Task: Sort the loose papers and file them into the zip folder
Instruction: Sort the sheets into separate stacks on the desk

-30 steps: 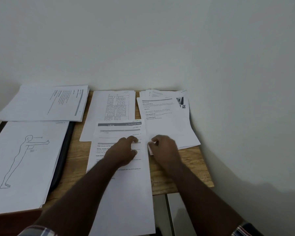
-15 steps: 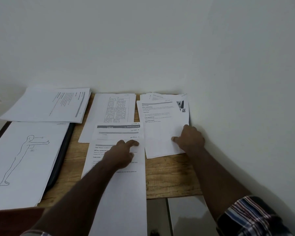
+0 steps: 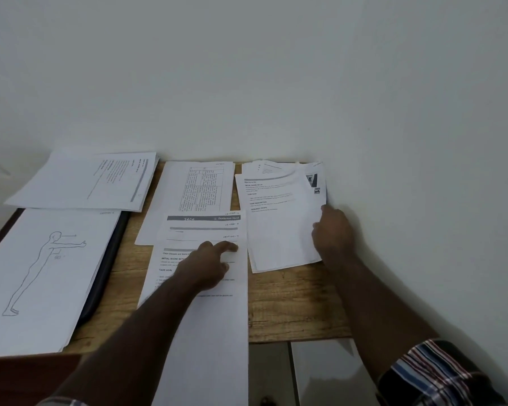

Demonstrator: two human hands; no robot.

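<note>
Zip folder (image 3: 112,259) mostly hidden under figure sheet (image 3: 41,273).

Just 1 view here, a wide-angle head cam, so there's no second angle sharing anything with it. It sits above the near edge of the desk (image 3: 291,312) and looks forward and down, but not steeply: the wall (image 3: 247,68) fills the whole upper half and the papers (image 3: 279,224) only start below the middle. It's close in, with both forearms running up from the bottom corners to the left hand (image 3: 208,265) and right hand (image 3: 333,232) near the center. The desk's near edge and a strip of floor (image 3: 320,373) show at the bottom. Lines bend a bit toward the frame edges, typical wide lens.
</note>
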